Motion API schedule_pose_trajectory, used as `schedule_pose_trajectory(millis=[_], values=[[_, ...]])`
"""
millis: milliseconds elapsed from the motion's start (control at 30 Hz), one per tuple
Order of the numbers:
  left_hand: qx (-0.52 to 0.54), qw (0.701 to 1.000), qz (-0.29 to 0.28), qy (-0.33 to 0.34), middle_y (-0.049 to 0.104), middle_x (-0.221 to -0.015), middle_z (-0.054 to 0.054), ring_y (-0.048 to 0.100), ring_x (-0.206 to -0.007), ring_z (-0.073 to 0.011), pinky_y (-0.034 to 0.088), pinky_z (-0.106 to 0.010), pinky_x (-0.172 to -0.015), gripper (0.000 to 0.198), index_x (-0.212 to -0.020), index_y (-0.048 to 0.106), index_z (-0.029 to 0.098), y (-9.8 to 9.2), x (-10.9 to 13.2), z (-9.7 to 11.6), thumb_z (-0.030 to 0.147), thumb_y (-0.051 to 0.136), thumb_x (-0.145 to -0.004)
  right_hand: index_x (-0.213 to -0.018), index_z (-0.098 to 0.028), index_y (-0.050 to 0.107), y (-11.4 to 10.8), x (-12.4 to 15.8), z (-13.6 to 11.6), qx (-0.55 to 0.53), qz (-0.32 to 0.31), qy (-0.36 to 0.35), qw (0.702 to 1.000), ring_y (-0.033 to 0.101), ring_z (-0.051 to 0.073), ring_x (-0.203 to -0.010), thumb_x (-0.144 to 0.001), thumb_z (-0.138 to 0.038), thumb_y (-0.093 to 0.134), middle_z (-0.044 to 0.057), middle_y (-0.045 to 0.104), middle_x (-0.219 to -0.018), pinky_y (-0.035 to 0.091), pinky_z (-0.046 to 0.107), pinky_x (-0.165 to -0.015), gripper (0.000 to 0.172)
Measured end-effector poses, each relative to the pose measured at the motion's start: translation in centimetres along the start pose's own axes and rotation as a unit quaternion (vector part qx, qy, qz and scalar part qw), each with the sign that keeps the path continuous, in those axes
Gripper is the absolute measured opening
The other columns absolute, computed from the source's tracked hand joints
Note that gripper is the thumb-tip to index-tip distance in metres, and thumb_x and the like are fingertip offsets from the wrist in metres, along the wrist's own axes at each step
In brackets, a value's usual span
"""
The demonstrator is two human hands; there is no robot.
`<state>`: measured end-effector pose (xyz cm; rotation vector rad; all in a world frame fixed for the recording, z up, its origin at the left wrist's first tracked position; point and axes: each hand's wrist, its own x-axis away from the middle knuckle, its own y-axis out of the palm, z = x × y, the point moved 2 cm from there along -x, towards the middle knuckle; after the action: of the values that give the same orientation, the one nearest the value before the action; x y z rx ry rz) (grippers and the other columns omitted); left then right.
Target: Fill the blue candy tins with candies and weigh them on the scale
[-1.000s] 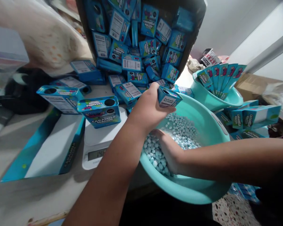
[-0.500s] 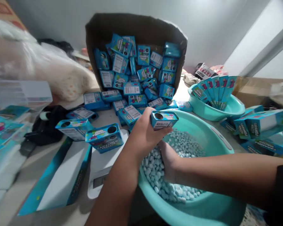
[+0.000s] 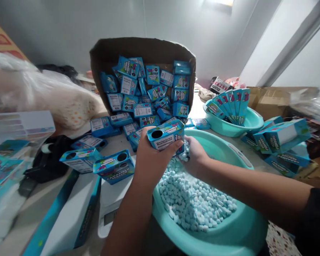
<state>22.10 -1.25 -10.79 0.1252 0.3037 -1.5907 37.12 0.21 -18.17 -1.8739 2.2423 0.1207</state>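
Left hand [image 3: 149,156] grasping a small blue box [image 3: 166,137], thumb along the near side; box held above the rim of a teal basin [image 3: 242,233], round dark hole in its top at the left end. Right hand [image 3: 196,153] curled around a clump of pale blue pellets [image 3: 197,202], just beside the box's right end; exact finger placement partly hidden. More pellets heaped in the basin below.

Left of the forearm: white scale [image 3: 116,192], display too dim to read; on it a second box [image 3: 114,167] standing upright, holed top. Near that, another upright box [image 3: 81,160] behind a long open carton [image 3: 69,217]. Black tape dispenser [image 3: 46,156] farther left.

Behind: brown cardboard box [image 3: 146,46], open toward the person, many blue boxes inside, others spilled in front. To the right, smaller teal bowl [image 3: 234,129] with fanned blue sleeves [image 3: 232,103]; stacked blue cartons [image 3: 285,138] beside it
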Motion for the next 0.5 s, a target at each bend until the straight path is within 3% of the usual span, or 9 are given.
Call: schedule_pose_trajectory(millis=[133, 233, 267, 367, 433, 500], values=[[0.001, 0.998, -0.056, 0.014, 0.068, -0.087, 0.002, 0.069, -0.082, -0.0192, 0.055, -0.03, -0.069, 0.05, -0.094, 0.051, 0.026, 0.1, 0.1, -0.1, 0.036, 0.089, -0.064, -0.082, -0.025, 0.053, -2.2, -2.0, -1.7, -0.15, 0.099, 0.102, 0.978, 0.068, 0.023, -0.065, -0.088, -0.043, 0.037, 0.005, 0.066, -0.06, 0.061, 0.04, -0.068, 0.025], [-0.001, 0.986, -0.166, -0.016, 0.069, -0.082, 0.002, 0.069, -0.077, -0.0206, 0.054, -0.03, -0.064, 0.048, -0.095, 0.052, 0.025, 0.4, 0.2, -0.7, 0.04, 0.087, -0.066, -0.083, -0.024, 0.055, -3.3, -2.7, -3.4, -0.299, 0.196, 0.154, 0.921, 0.07, 0.022, -0.074, -0.083, -0.038, 0.047, 0.005, 0.068, -0.067, 0.062, 0.04, -0.074, 0.015], [-0.009, 0.978, -0.209, -0.022, 0.069, -0.081, 0.002, 0.069, -0.076, -0.0208, 0.053, -0.03, -0.062, 0.046, -0.095, 0.053, 0.025, 0.6, 0.2, -0.8, 0.04, 0.086, -0.067, -0.084, -0.024, 0.055, -3.7, -2.8, -3.9, -0.314, 0.207, 0.148, 0.915, 0.07, 0.022, -0.076, -0.083, -0.037, 0.048, 0.005, 0.069, -0.069, 0.063, 0.04, -0.075, 0.015], [-0.028, 0.955, -0.294, -0.007, 0.07, -0.083, 0.001, 0.068, -0.076, -0.0206, 0.052, -0.03, -0.062, 0.038, -0.093, 0.056, 0.025, 0.8, 0.3, -1.2, 0.038, 0.084, -0.07, -0.085, -0.023, 0.056, -5.0, -3.1, -4.9, -0.266, 0.16, 0.085, 0.947, 0.071, 0.022, -0.088, -0.084, -0.039, 0.048, 0.006, 0.07, -0.077, 0.063, 0.041, -0.083, 0.017], [-0.025, 0.952, -0.307, -0.001, 0.071, -0.084, 0.001, 0.068, -0.077, -0.0209, 0.052, -0.031, -0.063, 0.036, -0.093, 0.057, 0.025, 0.9, 0.3, -1.5, 0.035, 0.083, -0.07, -0.086, -0.023, 0.055, -5.9, -3.2, -5.1, -0.187, 0.088, 0.021, 0.978, 0.07, 0.023, -0.096, -0.085, -0.042, 0.046, 0.007, 0.07, -0.081, 0.062, 0.044, -0.089, 0.021], [-0.024, 0.952, -0.305, -0.005, 0.071, -0.086, 0.001, 0.068, -0.079, -0.0219, 0.052, -0.032, -0.065, 0.036, -0.095, 0.057, 0.026, 0.9, 0.3, -1.8, 0.033, 0.082, -0.07, -0.087, -0.023, 0.055, -6.5, -3.4, -5.0, -0.126, 0.03, -0.027, 0.991, 0.069, 0.025, -0.103, -0.086, -0.045, 0.044, 0.009, 0.069, -0.082, 0.06, 0.046, -0.093, 0.024]])
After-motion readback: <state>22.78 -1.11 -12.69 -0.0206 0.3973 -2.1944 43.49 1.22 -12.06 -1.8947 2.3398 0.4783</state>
